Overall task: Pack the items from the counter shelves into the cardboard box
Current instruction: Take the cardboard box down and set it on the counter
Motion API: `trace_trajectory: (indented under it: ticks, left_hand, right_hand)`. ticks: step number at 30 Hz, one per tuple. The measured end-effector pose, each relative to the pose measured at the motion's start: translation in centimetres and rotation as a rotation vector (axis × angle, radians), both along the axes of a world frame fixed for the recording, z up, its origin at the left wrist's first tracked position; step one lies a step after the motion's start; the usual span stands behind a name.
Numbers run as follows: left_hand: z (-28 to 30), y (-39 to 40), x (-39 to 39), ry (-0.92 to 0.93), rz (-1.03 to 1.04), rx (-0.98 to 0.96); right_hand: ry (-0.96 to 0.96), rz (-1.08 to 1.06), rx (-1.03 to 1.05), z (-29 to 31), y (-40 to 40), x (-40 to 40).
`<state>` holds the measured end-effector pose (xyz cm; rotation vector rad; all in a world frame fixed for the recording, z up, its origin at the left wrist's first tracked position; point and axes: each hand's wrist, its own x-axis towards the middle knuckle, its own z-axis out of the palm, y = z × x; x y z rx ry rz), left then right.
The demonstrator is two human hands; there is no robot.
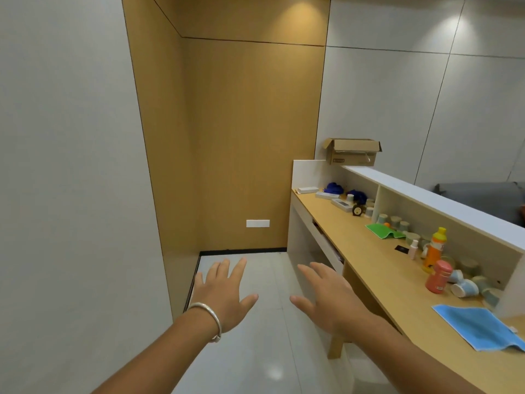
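Left hand (pixel 224 291), a metal bangle (pixel 208 318) at the wrist, and right hand (pixel 326 297) hover over glossy floor tiles, fingers spread wide, holding nothing. To their right, the wood-grain desk (pixel 377 268) carries smooth plastic bottles (pixel 436 265), tipped ceramic cups (pixel 464 287) and soft cloths (pixel 480 327). The corrugated cardboard box (pixel 353 155) sits well apart atop the ledge; the round cups look ready to roll off if brushed.

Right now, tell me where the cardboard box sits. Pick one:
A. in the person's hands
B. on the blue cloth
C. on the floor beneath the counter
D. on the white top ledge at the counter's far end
D. The open cardboard box stands on the far end of the white top ledge, above the shelves; both hands are empty and spread over the floor.
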<state>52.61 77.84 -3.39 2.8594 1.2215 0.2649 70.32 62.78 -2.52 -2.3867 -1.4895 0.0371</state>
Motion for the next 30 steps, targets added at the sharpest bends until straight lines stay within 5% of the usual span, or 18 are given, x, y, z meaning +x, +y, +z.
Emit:
trace_trajectory:
  ticks: [30]
  left_hand:
    - [-0.1,43.1,41.1,-0.018,-0.022,0.046]
  right_hand:
    - [-0.06,0.006,0.057,-1.8,44.1,42.5]
